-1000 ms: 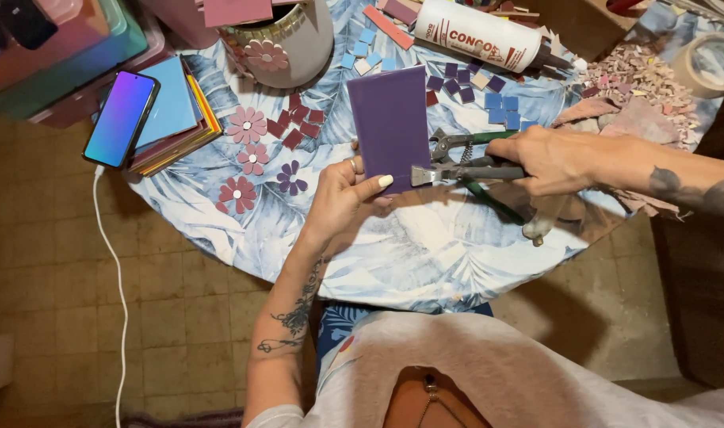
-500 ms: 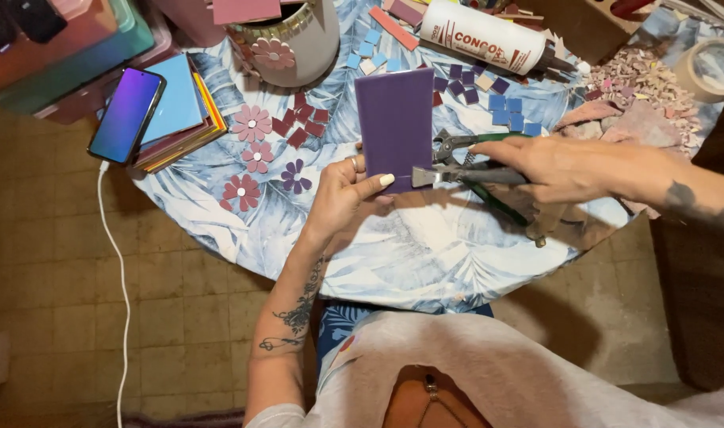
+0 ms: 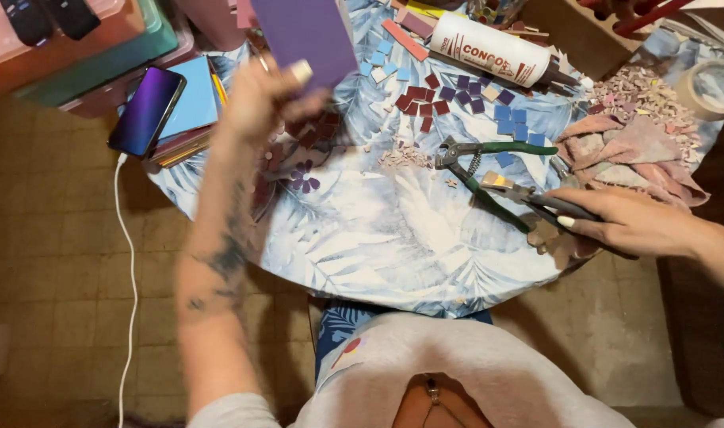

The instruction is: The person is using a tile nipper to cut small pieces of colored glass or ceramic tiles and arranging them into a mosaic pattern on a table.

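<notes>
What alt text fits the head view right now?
Left hand lifts a purple tile over a round table with a leaf-print cloth; right hand grips a black-handled cutting tool. Green-handled nippers and small mosaic pieces lie between.

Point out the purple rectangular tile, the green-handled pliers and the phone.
Purple rectangular tile [image 3: 302, 32], head view: middle of its flat face.
Green-handled metal pliers [image 3: 511, 147], head view: upper green handle.
Dark phone with purple screen [image 3: 146, 111], head view: centre of the screen.
</notes>
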